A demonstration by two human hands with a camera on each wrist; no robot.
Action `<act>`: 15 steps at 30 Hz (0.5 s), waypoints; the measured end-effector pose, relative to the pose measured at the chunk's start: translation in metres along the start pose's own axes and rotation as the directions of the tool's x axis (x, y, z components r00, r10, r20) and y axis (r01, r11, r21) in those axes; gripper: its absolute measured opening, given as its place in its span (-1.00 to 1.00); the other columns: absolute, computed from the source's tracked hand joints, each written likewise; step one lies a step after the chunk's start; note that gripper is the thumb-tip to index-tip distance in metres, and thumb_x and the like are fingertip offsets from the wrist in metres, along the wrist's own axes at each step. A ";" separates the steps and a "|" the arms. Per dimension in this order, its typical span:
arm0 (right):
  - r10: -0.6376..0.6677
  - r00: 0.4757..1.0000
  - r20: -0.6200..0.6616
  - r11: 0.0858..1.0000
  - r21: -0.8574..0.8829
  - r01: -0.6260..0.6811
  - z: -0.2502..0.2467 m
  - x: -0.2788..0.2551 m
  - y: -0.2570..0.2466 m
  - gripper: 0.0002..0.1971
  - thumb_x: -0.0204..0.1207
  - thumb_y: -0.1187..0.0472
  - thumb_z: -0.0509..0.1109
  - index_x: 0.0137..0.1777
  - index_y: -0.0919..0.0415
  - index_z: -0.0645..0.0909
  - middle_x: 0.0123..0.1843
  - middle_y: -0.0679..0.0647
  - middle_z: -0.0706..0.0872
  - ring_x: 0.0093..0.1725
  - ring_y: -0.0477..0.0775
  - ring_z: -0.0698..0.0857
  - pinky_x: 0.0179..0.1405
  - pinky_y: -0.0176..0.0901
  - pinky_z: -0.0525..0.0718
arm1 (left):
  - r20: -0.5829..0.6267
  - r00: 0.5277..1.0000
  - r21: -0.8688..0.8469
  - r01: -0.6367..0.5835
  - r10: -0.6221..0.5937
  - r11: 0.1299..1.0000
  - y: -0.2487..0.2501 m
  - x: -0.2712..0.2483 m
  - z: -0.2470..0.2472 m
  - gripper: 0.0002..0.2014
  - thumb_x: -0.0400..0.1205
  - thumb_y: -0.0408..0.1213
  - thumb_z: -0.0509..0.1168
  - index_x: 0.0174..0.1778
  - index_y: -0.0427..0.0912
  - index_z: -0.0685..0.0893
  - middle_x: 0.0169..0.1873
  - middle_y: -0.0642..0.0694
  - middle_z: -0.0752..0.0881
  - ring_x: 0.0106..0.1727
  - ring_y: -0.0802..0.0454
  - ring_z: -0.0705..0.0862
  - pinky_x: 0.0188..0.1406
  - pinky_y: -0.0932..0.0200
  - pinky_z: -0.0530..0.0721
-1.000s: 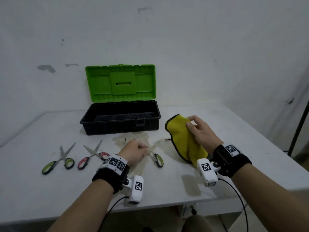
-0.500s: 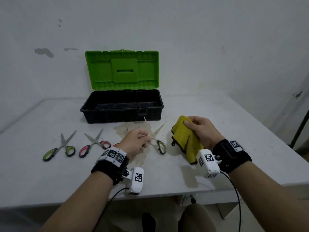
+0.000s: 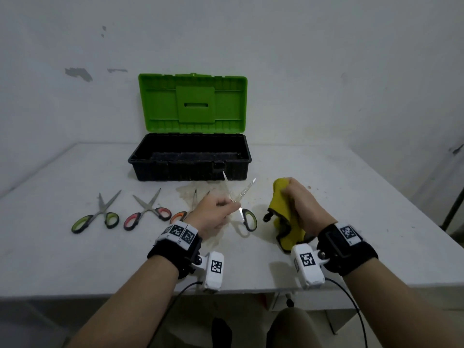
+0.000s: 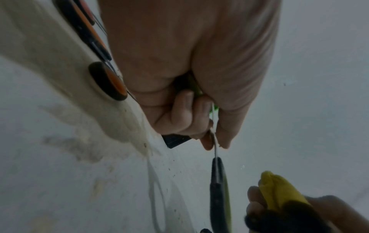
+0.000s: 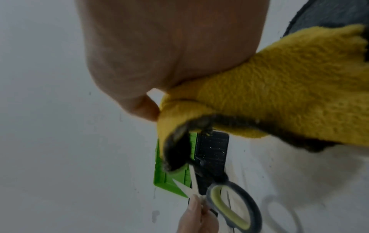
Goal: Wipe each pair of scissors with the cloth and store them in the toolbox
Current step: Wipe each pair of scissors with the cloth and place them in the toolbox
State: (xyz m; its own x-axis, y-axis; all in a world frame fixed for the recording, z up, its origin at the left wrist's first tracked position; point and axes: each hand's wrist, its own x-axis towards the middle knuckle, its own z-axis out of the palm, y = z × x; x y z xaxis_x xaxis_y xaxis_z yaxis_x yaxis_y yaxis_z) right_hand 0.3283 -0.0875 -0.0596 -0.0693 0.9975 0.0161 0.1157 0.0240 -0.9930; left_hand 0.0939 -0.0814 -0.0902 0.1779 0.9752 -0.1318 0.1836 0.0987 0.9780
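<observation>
My left hand (image 3: 213,212) pinches a pair of green-handled scissors (image 3: 244,209) near the pivot and holds it above the table, blades spread and pointing towards the toolbox; one handle loop (image 5: 233,206) hangs free. To its right, my right hand (image 3: 301,209) grips the bunched yellow cloth (image 3: 286,222), lifted off the table, a short gap from the scissors. The black toolbox (image 3: 189,169) stands open behind, its green lid (image 3: 193,104) upright. On the table to the left lie green-handled scissors (image 3: 96,217), red-handled scissors (image 3: 148,214) and orange-handled scissors (image 3: 179,216), the last partly hidden by my left hand.
A brownish stain (image 3: 190,192) marks the white table (image 3: 351,197) in front of the toolbox. A grey wall stands close behind. The table's front edge runs just under my wrists, and a dark pole (image 3: 452,209) leans at the far right.
The left hand has lifted the green-handled scissors off the table. The right hand has gathered the flat cloth into a bunch and raised it.
</observation>
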 end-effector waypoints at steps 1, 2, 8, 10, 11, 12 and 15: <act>-0.008 1.000 0.030 0.999 -0.039 0.009 -0.001 -0.002 0.002 -0.80 0.46 0.11 0.31 0.06 0.09 0.60 -0.05 0.16 0.66 -0.08 0.19 0.66 0.01 0.20 0.67 | -0.003 1.000 0.012 -0.006 0.006 1.000 0.000 0.000 0.001 -0.81 0.66 -0.23 0.44 -0.23 -0.21 0.67 -0.60 0.05 0.39 -0.62 0.15 0.31 -0.63 0.27 0.26; -0.030 0.997 0.066 0.996 -0.082 0.035 -0.002 -0.004 0.004 -0.77 0.47 0.17 0.35 0.13 0.06 0.63 -0.02 0.13 0.72 -0.03 0.17 0.70 0.07 0.16 0.69 | -0.003 1.000 0.027 -0.013 0.013 1.000 0.000 0.000 0.002 -0.80 0.65 -0.22 0.46 -0.25 -0.19 0.68 -0.61 0.06 0.40 -0.62 0.15 0.32 -0.64 0.27 0.27; -0.196 0.971 0.140 0.943 -0.244 0.226 -0.001 -0.011 0.004 -0.80 0.64 0.26 0.36 0.22 0.09 0.67 0.05 -0.03 0.80 0.06 -0.05 0.76 0.05 -0.24 0.70 | 0.019 1.000 -0.002 -0.018 0.018 1.000 -0.003 0.001 0.009 -0.80 0.63 -0.18 0.49 -0.11 -0.27 0.74 -0.58 -0.02 0.39 -0.61 0.11 0.30 -0.64 0.26 0.26; -0.246 0.961 0.126 0.878 -0.391 0.275 0.000 -0.009 0.002 -0.84 0.65 0.15 0.34 0.18 0.02 0.67 0.00 -0.11 0.79 0.01 -0.14 0.74 0.04 -0.24 0.67 | 0.022 1.000 -0.003 -0.020 0.020 1.000 -0.004 0.001 0.010 -0.80 0.62 -0.18 0.49 -0.09 -0.26 0.73 -0.59 -0.03 0.40 -0.60 0.10 0.31 -0.64 0.26 0.27; -0.263 0.958 0.115 0.841 -0.460 0.286 0.002 -0.009 0.000 -0.86 0.66 0.11 0.32 0.16 -0.01 0.65 -0.04 -0.13 0.77 -0.03 -0.17 0.72 -0.01 -0.26 0.64 | 0.014 1.000 0.001 -0.022 0.022 1.000 -0.004 0.001 0.011 -0.80 0.62 -0.18 0.49 -0.09 -0.26 0.73 -0.59 -0.04 0.41 -0.61 0.10 0.32 -0.65 0.26 0.28; -0.276 0.955 0.107 0.804 -0.519 0.290 0.005 -0.009 -0.001 -0.87 0.68 0.07 0.28 0.13 -0.03 0.63 -0.07 -0.14 0.75 -0.07 -0.19 0.69 -0.07 -0.29 0.59 | 0.004 1.000 0.001 -0.021 0.021 1.000 -0.004 0.001 0.012 -0.80 0.62 -0.19 0.49 -0.07 -0.28 0.73 -0.59 -0.04 0.41 -0.61 0.10 0.32 -0.66 0.27 0.29; -0.309 0.942 0.131 0.726 -0.607 0.322 0.013 -0.011 -0.004 -0.89 0.70 0.04 0.23 0.13 0.00 0.49 -0.17 -0.12 0.67 -0.19 -0.21 0.63 -0.25 -0.40 0.48 | -0.020 1.000 -0.005 -0.019 0.019 1.000 -0.005 0.003 0.014 -0.75 0.62 -0.18 0.49 -0.01 -0.33 0.71 -0.59 -0.07 0.40 -0.62 0.09 0.32 -0.67 0.28 0.29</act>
State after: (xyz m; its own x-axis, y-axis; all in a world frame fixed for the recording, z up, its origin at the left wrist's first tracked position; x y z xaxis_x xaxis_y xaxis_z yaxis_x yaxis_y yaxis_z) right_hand 0.3152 -0.0990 -0.0570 -0.2305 0.9235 0.3066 0.6632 0.3797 -0.6450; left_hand 0.1068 -0.0814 -0.0981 0.1620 0.9806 -0.1100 0.1755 0.0811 0.9811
